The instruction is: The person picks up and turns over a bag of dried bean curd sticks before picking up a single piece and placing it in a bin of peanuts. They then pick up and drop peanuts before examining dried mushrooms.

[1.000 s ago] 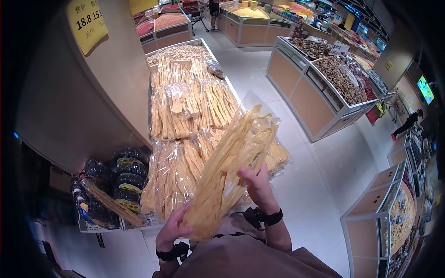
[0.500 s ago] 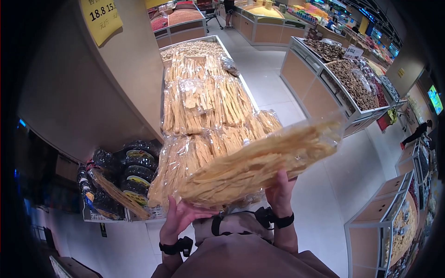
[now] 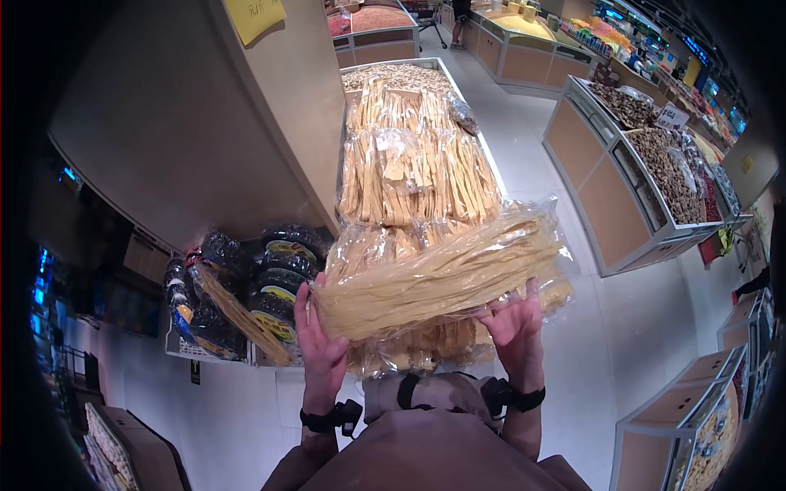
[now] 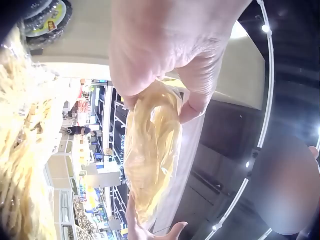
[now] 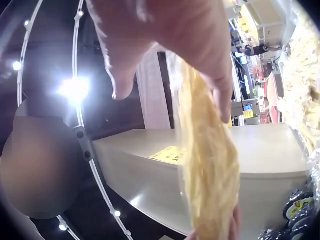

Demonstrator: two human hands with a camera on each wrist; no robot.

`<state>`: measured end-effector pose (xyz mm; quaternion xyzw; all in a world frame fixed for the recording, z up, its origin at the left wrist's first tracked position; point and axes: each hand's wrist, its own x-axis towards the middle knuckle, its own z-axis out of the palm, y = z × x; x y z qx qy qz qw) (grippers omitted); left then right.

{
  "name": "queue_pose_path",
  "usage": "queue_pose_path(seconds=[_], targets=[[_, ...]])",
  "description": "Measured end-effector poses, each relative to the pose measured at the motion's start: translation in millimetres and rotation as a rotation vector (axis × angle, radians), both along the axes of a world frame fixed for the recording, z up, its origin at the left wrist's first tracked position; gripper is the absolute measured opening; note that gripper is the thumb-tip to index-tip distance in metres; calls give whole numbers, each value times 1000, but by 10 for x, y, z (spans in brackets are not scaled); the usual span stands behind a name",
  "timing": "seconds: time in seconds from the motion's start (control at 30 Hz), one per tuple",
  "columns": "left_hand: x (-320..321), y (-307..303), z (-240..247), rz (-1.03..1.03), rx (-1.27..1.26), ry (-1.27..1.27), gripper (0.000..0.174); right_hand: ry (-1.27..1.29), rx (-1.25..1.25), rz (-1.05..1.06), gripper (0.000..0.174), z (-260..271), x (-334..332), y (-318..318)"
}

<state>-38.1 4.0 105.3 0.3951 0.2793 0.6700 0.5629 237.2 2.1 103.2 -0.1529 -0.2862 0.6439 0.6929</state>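
Note:
A clear plastic bag of long yellow dried tofu sticks (image 3: pixel 434 270) lies nearly level across the front of the display, its right end slightly higher. My left hand (image 3: pixel 323 348) is at its left end, fingers extended, with the thumb lower and apart from them. From the left wrist view, thumb and fingers lie on either side of the bag's end (image 4: pixel 154 150). Under the lower edge toward the right, my right hand (image 3: pixel 517 331) supports it with fingers spread. Its thumb stands away from the bag (image 5: pixel 207 150) in the right wrist view.
More bagged tofu sticks (image 3: pixel 422 176) fill the long display bin beneath and beyond. Black round packages (image 3: pixel 286 262) sit in a white basket at left, beside a wide pillar (image 3: pixel 196 106). Across an aisle (image 3: pixel 508 123), another stand (image 3: pixel 589 164) holds dried goods.
The bag has swung from steeply tilted to nearly level. My right hand has gone from holding its side to supporting it from below, and my left hand has moved up beside its end.

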Motion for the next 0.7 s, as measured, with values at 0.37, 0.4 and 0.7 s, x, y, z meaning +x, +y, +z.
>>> queue_pose_path(seconds=[0.37, 0.4, 0.7], targets=[[16, -5, -137, -72, -313, 36, 79, -4, -473, -168, 48, -191, -232, 77], [26, -2, -136, -51, -316, 24, 78, -6, -485, -178, 48, -184, -238, 80], [77, -18, -148, -16, -310, 19, 77, -28, -428, -214, 48, -101, -222, 34]])
